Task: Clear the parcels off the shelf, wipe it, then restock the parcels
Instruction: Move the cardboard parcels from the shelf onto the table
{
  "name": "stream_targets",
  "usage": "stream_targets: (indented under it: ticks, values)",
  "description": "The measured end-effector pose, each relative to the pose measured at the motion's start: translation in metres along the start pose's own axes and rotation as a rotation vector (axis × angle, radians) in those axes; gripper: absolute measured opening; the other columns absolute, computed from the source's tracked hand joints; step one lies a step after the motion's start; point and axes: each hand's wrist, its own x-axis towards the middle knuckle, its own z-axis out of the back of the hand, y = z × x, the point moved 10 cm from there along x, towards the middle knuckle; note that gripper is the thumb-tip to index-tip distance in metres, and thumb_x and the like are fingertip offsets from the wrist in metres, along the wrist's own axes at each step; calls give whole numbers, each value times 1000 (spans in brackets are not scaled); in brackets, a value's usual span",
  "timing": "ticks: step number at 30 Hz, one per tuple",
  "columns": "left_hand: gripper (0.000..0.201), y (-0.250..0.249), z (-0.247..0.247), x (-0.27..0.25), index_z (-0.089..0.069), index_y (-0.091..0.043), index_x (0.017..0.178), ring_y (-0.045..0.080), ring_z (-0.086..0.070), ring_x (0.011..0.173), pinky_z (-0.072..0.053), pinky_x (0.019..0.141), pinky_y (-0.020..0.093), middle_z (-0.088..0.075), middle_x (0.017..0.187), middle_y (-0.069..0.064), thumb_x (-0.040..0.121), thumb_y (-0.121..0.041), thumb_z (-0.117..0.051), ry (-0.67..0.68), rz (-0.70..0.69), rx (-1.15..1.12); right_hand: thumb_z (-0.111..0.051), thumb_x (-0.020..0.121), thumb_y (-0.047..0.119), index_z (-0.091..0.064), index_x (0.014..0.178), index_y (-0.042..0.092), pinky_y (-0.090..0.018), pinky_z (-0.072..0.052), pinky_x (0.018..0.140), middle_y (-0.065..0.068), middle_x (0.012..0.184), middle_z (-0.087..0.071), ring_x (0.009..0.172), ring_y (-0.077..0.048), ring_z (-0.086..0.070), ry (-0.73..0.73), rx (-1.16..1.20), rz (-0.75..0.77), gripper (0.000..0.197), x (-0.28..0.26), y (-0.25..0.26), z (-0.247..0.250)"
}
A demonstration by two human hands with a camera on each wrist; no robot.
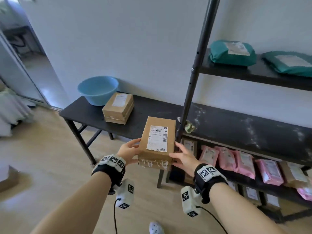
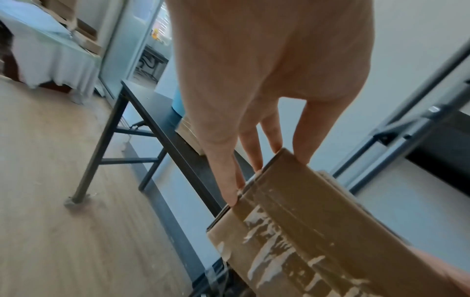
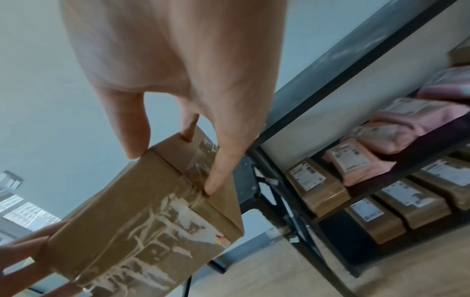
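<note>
Parcel [image 1: 157, 141] sits between your hands above the bench [image 1: 94, 114] edge: left grip [image 1: 129, 152] and right grip [image 1: 183, 157] each pinch a side, fingers extended forward.

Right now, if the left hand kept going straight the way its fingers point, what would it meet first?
Probably the stacked cardboard parcels on the black table, ahead of the left hand that holds the box with the right hand. Depth is uncertain.

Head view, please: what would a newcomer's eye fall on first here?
Probably the cardboard parcel, gripped between the left hand and right hand in mid-air, centre frame. Next, the dusty, white-streaked middle shelf to its right, and the blue basin on the black bench behind.
</note>
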Motion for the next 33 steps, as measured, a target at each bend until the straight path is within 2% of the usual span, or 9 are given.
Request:
stream_targets:
  ticks: [5,7,11,14,18,21,25,29,33]
  values:
    - [50,-26,47,42,-52,-17,132,24,-60,106,-55,71,28,-62,124,8,86,0,-63,-43,-66,4,-53,90,-1,-32,145,26,-29,-48,85,-2,118,-63,101,-16,-61,29,7,31,65,60,24,-48]
    - [53,-35,60,72,-50,-14,134,24,-61,105,-56,72,29,-63,122,8,86,5,-61,-57,-64,16,-53,90,-3,-31,146,25,-34,-48,93,-6,123,-62,108,-21,-61,36,-3,39,66,92,34,-58]
    - [58,-61,86,143,-46,-14,138,28,-62,111,-55,88,43,-61,127,9,85,6,-61,-94,-65,103,-53,90,-1,-34,143,31,-42,-39,107,-8,123,-63,115,-24,-57,41,8,11,65,167,57,-73]
    - [56,-83,101,191,-44,-14,139,29,-61,111,-53,92,49,-57,131,8,87,1,-58,-141,-98,252,-52,90,-2,-34,143,31,-44,-37,109,-10,123,-62,116,-25,-56,31,42,-17,64,218,70,-82]
    - [55,-104,118,238,-43,-8,139,25,-50,126,-39,107,32,-53,137,11,87,3,-55,-200,-106,410,-52,90,-2,-33,144,29,-42,-38,106,-11,127,-58,118,-25,-54,29,43,-57,65,268,81,-93]
    - [53,-115,122,261,-43,-5,139,26,-50,125,-37,94,22,-53,137,12,88,6,-50,-209,-124,555,-53,90,-2,-30,145,27,-41,-39,103,-13,131,-55,120,-26,-52,13,22,-75,66,293,86,-96]
    - [49,-122,128,275,-48,-7,136,28,-53,122,-41,88,23,-55,136,13,88,4,-49,-244,-136,610,-56,90,0,-29,147,23,-30,-48,88,-14,134,-52,117,-21,-53,-12,-60,-52,67,309,90,-97]
    - [51,-120,127,273,-43,-6,140,26,-57,112,-41,83,23,-54,136,15,90,-1,-51,-234,-107,611,-60,89,4,-23,149,21,-39,-41,107,-11,144,-45,130,-22,-46,2,-233,-20,73,317,90,-102]
    - [52,-117,119,257,-40,-10,142,20,-57,103,-46,79,23,-54,135,12,91,-5,-49,-214,-99,661,-59,90,5,-22,149,16,-39,-38,110,-9,149,-39,135,-23,-41,23,-352,-15,71,305,90,-107]
